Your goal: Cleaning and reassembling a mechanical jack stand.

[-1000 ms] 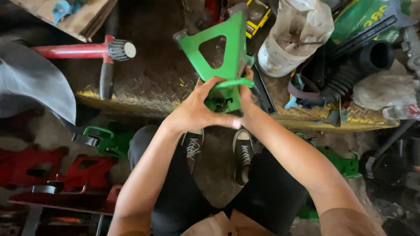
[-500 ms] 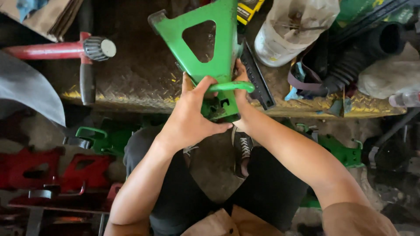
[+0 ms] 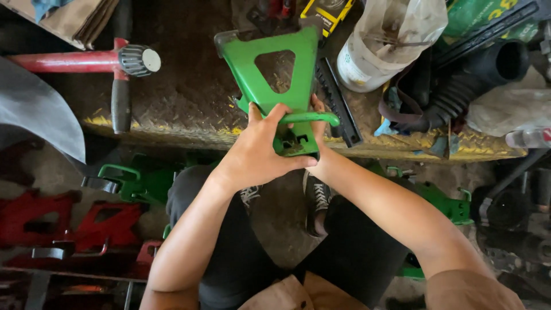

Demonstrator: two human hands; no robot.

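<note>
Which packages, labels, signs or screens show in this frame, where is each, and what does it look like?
Yellow and black package: top centre on the bench, beyond the green jack stand held by the left hand and right hand; flat, mostly cut off.
Green bag: top right corner, yellow printing, partly hidden.
White bucket: right of the stand, round, covered with clear plastic.
Cardboard: top left, brown, flat.
No signs or screens.

A yellow-and-black box [image 3: 330, 11] and a green printed bag [image 3: 476, 14] lie at the top edge.
</note>
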